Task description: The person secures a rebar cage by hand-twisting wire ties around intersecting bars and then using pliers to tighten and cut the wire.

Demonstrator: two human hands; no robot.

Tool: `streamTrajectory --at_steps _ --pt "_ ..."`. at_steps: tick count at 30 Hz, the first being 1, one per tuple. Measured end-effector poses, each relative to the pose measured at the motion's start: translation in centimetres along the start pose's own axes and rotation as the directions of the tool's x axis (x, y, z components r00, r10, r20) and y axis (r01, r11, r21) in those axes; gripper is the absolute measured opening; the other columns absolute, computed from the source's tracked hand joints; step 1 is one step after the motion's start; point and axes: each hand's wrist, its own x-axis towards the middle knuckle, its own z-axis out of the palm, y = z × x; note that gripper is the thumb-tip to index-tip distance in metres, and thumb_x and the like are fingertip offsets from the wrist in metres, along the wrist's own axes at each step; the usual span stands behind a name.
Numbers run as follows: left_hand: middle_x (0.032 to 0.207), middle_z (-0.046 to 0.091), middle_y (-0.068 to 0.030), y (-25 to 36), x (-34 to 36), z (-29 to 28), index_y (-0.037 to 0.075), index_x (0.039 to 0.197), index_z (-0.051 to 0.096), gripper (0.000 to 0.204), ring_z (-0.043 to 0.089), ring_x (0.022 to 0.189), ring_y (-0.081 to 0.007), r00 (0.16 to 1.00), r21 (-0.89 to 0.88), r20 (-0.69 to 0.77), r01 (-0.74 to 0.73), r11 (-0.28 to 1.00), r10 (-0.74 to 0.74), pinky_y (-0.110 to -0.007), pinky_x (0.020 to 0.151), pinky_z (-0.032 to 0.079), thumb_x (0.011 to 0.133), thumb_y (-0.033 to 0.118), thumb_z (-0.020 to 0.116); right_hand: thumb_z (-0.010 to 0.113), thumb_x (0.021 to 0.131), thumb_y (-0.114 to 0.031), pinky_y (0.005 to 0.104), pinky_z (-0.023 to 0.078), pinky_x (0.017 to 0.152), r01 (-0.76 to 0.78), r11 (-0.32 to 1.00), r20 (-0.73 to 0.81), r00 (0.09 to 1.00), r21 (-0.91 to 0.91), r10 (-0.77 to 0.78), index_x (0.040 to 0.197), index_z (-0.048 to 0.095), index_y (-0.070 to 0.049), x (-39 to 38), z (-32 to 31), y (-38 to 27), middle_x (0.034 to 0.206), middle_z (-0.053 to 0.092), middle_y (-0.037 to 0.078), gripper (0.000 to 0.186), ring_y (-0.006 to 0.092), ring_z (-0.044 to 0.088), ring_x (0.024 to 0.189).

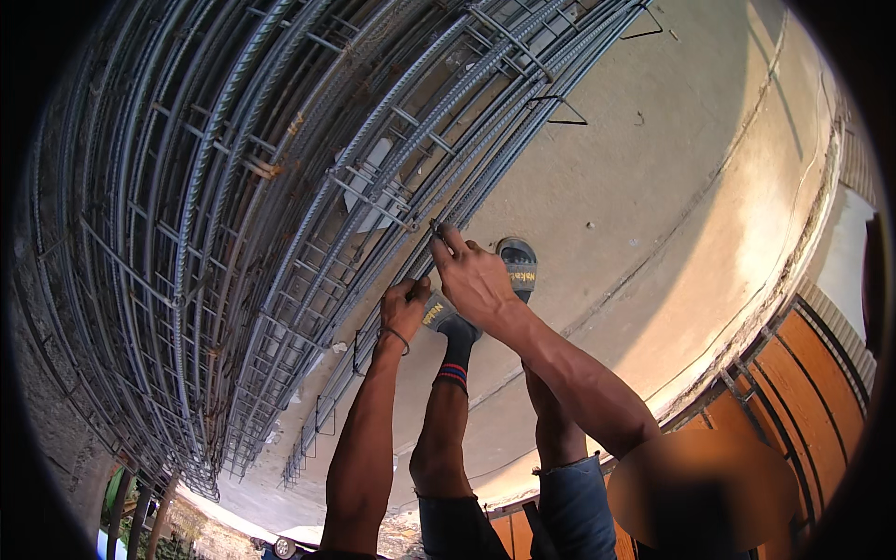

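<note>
A long rebar cage [495, 163] of ribbed steel bars and thin square stirrups lies along the floor in front of me. My left hand [404, 311], with a dark band at the wrist, is at its near edge; the fingers are closed, and what they hold is hidden. Slightly farther and to the right, my right hand [471, 275] has its fingers pinched together against the outer bars. A small dark piece shows at those fingertips, too small to name.
More rebar cages [187, 215] are stacked to the left. Loose stirrup corners [567, 114] stick out over the concrete floor [635, 205]. My feet in dark slides [516, 254] are close to the bars. An orange panelled gate [803, 364] stands at the right.
</note>
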Motion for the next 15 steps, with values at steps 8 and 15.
streamTrajectory --at_steps 8,15 --pt "0.064 0.056 -0.0179 -0.5 0.1 0.1 -0.003 0.075 0.061 0.041 0.052 0.060 -0.0299 0.998 -0.024 -0.027 -0.055 0.998 0.054 -0.040 0.061 0.041 0.091 0.034 0.061 0.064 0.078 -0.015 0.0366 0.057 0.066 0.174 0.852 0.677 0.692 -0.494 0.251 0.115 0.063 0.007 9.2 3.5 -1.6 0.120 0.057 0.032 0.043 0.0408 0.066 0.093" --pt "0.066 0.055 -0.0170 0.2 0.6 -0.4 -0.004 0.078 0.061 0.039 0.049 0.063 -0.0269 1.000 0.016 -0.006 -0.016 1.000 0.016 -0.039 0.062 0.040 0.091 0.033 0.059 0.071 0.073 -0.011 0.0397 0.055 0.071 -0.242 0.970 -0.003 0.970 0.015 0.242 0.113 0.064 0.005 4.8 3.8 0.3 0.106 0.063 0.026 0.045 0.0395 0.066 0.086"
